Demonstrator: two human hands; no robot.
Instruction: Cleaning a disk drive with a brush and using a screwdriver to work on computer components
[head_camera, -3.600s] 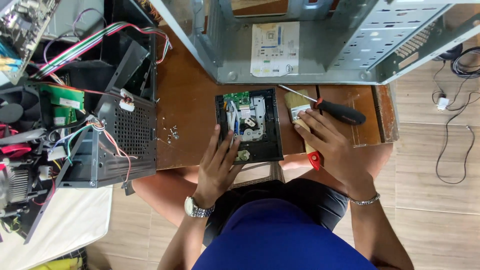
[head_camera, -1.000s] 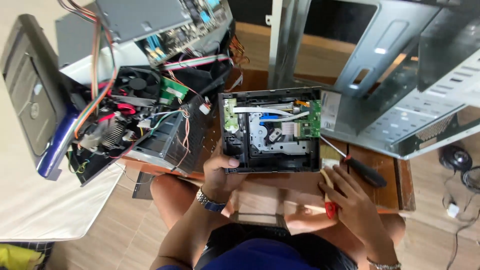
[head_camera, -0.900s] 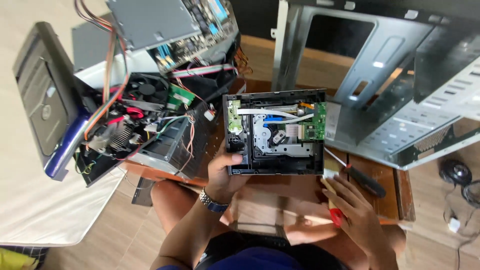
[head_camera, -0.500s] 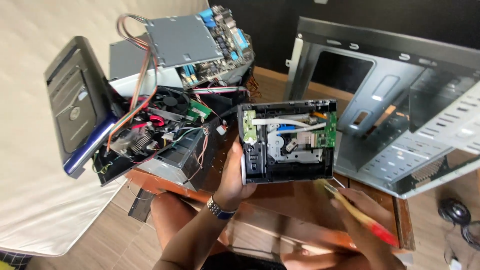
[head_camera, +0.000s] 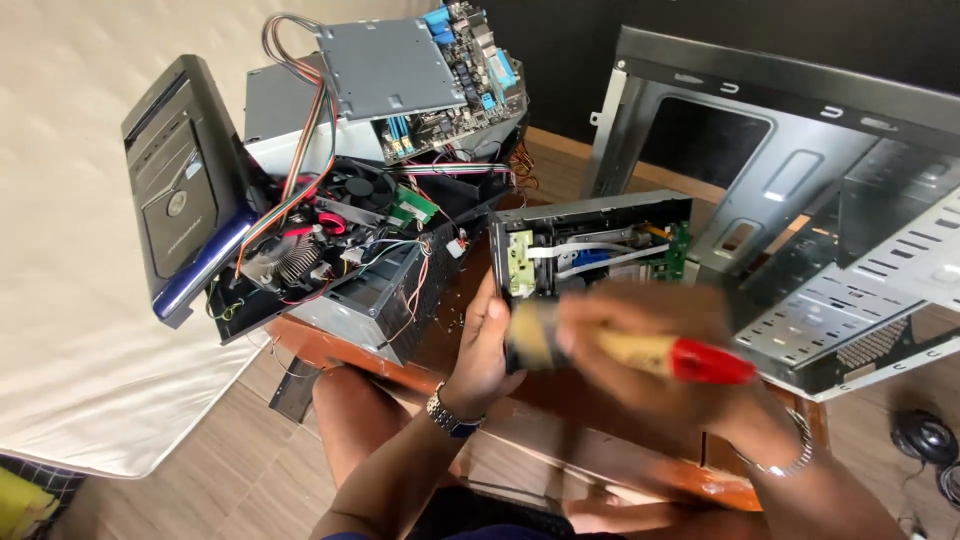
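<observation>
My left hand grips the left side of an opened optical drive, tilted up on its near edge above the wooden table. White ribbon cables and a green circuit board show inside the drive. My right hand, blurred by motion, holds a brush with a pale wooden handle and a red end, its bristles against the drive's front left.
An empty grey metal computer case lies open at the right. At the left are a black tower front panel, a power supply with loose wires, a fan and heatsink, and a motherboard under a metal plate.
My left hand has lifted and tilted the drive. My right hand left the screwdriver on the table and came across with the brush onto the drive. The view swung up and left.
</observation>
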